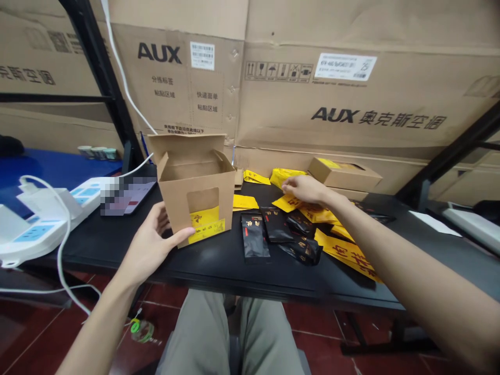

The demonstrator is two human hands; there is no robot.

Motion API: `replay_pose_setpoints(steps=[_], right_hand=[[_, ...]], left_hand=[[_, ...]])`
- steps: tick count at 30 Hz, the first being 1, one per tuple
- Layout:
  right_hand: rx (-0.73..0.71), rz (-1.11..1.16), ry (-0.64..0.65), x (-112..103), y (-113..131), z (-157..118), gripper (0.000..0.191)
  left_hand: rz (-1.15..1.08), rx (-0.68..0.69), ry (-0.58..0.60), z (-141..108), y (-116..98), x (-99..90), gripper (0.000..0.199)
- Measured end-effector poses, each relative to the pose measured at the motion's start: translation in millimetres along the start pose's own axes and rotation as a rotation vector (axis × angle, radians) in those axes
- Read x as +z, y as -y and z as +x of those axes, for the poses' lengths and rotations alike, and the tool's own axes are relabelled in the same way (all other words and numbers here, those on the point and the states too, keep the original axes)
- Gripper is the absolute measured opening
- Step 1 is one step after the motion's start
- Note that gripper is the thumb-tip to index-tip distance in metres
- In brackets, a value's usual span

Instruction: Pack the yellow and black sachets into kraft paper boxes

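My left hand (152, 242) grips the lower left corner of an upright brown cardboard box (175, 200), thumb on its front and fingers round the side. The box's top flaps stand open, and yellow packaging (205, 221) shows through its front window. At the back of the table, my right hand (308, 189) has its fingers closed at a yellow packet (288, 202); their exact hold is partly hidden. Another yellow packet (287, 176) lies just behind those fingers. Between my hands are several black packets (255, 239), with more yellow packets (344, 252) under my right forearm.
A closed brown box (344, 174) lies at the back right. On the left are white power strips (50, 219) with cables and a flat device (128, 195). Large AUX cartons (281, 125) stand behind the table. A plastic bottle (141, 330) lies on the floor.
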State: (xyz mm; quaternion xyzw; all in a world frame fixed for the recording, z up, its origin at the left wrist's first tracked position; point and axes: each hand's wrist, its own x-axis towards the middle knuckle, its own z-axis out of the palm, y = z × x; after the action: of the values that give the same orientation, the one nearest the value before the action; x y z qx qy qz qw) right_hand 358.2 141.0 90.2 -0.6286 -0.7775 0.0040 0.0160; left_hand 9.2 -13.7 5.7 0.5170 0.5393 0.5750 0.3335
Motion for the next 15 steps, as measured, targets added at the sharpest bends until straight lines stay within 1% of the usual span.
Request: replay_pose_setpoints(steps=[2,4,5,7,9,11,15], right_hand=[[0.046,-0.025,-0.077,1,0,2,0.039],[0.131,-0.093,-0.177,1,2,6,0.047],[0.181,-0.131,-0.206,1,3,8,0.050],[0.269,-0.181,-0.196,0,6,14,0.051],[0.320,-0.183,-0.130,-2,10,19,0.045],[0.341,-0.184,-0.104,-4,14,24,0.039],[0.328,-0.208,-0.125,-1,19,26,0.038]], left_hand=[[-0.008,-0.006,-0.001,-1,-2,0.2,0.078],[-0.012,-0.011,0.000,-1,-2,-0.1,0.077],[-0.011,-0.011,0.002,-1,-2,-0.3,0.077],[-0.007,-0.012,0.004,-2,-1,-0.5,0.076],[-0.002,-0.013,0.002,-1,-1,-0.5,0.076],[0.001,-0.015,-0.001,-1,0,-0.4,0.076],[0.000,-0.008,0.003,-1,0,-0.8,0.077]])
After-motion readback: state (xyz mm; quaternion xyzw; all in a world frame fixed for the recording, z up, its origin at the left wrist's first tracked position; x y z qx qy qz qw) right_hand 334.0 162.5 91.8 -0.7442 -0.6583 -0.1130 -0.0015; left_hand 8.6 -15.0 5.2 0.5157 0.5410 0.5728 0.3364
